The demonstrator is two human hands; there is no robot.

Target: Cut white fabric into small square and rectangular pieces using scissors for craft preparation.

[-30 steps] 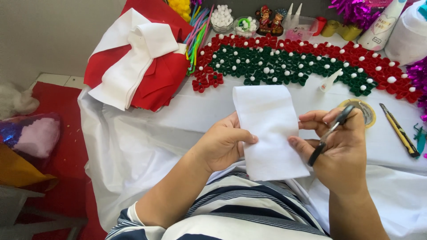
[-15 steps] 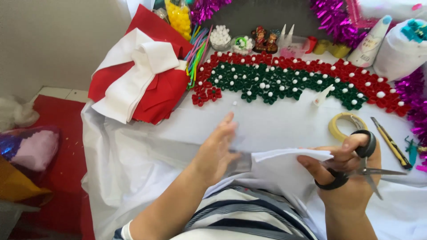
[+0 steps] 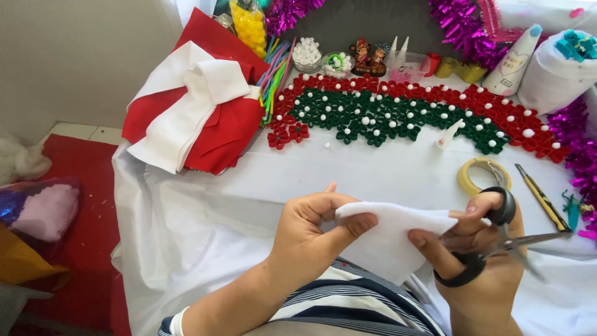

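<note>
Head view: left hand (image 3: 311, 233) pinches white felt (image 3: 392, 239); right hand (image 3: 482, 261) grips scissors (image 3: 497, 246).

Two hands show, the left (image 3: 308, 233) and the right (image 3: 482, 261). There is one white felt piece (image 3: 395, 239), one pair of scissors (image 3: 497, 239), one tape roll (image 3: 476, 175), one utility knife (image 3: 542, 198), two figurines (image 3: 368, 56) and one glue bottle (image 3: 449, 134).

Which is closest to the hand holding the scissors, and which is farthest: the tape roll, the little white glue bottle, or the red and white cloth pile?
From the right hand:
1. Tape roll, just above it on the table.
2. Little white glue bottle, farther up, beside the green and red decoration.
3. Red and white cloth pile, far across at the table's left.
</note>
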